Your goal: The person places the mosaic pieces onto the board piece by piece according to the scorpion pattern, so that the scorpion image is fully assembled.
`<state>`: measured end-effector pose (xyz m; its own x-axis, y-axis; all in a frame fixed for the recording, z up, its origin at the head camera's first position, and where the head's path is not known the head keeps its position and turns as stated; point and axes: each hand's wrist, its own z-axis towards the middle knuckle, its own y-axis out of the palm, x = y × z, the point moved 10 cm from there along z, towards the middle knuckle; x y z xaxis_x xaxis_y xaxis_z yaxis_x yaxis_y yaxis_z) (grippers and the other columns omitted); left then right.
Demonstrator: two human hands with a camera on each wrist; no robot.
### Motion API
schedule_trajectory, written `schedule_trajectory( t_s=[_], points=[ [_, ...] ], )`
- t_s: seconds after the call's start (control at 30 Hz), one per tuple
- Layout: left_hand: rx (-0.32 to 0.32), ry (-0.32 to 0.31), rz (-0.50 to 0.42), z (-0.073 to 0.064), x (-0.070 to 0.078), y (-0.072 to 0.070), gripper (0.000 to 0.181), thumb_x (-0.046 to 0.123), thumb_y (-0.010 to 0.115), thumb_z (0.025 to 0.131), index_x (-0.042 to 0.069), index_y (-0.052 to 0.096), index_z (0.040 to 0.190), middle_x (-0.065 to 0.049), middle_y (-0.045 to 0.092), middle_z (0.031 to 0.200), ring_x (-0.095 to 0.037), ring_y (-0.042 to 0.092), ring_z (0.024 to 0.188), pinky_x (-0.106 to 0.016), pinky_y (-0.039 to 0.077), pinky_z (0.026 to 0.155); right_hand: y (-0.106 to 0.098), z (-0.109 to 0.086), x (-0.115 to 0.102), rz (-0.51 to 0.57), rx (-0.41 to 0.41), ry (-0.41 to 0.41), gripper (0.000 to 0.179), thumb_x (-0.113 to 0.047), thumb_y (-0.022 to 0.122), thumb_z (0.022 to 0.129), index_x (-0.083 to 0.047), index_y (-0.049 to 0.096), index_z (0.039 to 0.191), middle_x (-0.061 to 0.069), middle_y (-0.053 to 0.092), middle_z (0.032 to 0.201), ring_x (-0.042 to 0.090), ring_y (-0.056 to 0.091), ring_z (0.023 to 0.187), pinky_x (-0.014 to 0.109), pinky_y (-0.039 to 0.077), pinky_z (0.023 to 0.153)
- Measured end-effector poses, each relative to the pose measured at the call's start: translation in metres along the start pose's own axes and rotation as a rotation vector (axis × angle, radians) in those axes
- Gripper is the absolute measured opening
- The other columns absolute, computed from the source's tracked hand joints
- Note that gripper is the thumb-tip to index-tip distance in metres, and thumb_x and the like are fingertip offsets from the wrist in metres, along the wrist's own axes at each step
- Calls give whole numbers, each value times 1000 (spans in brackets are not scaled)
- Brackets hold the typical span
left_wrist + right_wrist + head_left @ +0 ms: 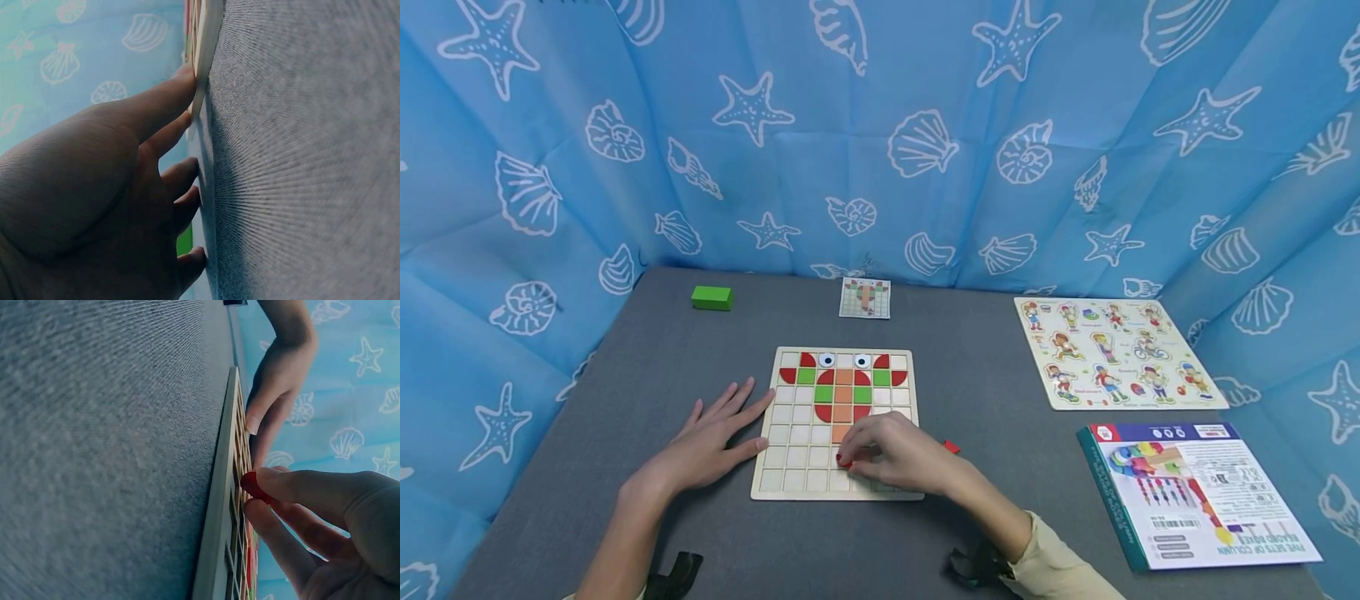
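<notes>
A square wooden grid board (pixel 772 481) lies on the table with red, green and orange pieces and two eye pieces set in its upper and middle squares. My left hand (pixel 703 446) lies flat at the board's left side, fingers spread, with thumb and index fingertip at its edge. My right hand (pixel 898 454) is over the lower middle of the board. Between thumb and fingers it pinches a small red piece (pixel 253 485), close over the grid squares. Below the orange column, part of the board is hidden by this hand. Another red piece (pixel 952 447) lies on the table beside my right wrist.
A picture card (pixel 865 298) showing a similar pattern lies behind the board. At the back left sits a green block (pixel 712 298). To the right are a puzzle board with figures (pixel 1086 379) and a flat toy box (pixel 1232 500). A blue curtain (pixel 880 192) surrounds the table.
</notes>
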<state>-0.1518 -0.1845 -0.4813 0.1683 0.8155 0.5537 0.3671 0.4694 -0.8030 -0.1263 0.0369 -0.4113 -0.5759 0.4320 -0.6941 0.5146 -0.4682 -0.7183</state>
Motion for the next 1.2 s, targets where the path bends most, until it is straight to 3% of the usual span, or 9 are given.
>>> schedule_trajectory(
  t_s=[0.1,0.3,0.5,0.83,1.2],
  points=[
    [1,-12,1,-1,2,-1,77,60,65,104,35,36,170,-18,22,182,-50,14,169,-84,4,127,1,2,-1,4,-6,-7,12,-3,84,93,-8,85,104,1,82,107,6,71,95,19,60,87],
    [26,26,-21,1,-2,0,78,66,64,102,38,37,170,-17,24,182,-50,16,169,-85,4,126,2,4,1,-19,6,7,14,-2,85,92,-10,85,104,1,83,103,9,71,87,19,59,83],
    [16,25,-24,1,-4,1,79,70,60,102,40,34,170,-15,21,183,-48,13,170,-84,3,127,4,7,2,-26,28,21,12,-3,85,93,-10,85,102,-1,85,103,8,74,92,21,61,86],
    [-3,-1,-22,-4,12,-7,77,56,67,104,30,38,170,-22,24,180,-53,15,167,-86,4,126,5,9,1,-72,39,19,14,-12,92,88,-11,85,100,-1,81,92,12,62,81,16,50,78],
    [15,40,-44,-4,8,-5,79,66,63,102,35,37,170,-21,23,181,-53,14,168,-87,3,123,10,14,-6,-101,10,15,12,-13,90,90,-10,84,100,0,82,94,4,65,82,15,56,82]
  ],
)
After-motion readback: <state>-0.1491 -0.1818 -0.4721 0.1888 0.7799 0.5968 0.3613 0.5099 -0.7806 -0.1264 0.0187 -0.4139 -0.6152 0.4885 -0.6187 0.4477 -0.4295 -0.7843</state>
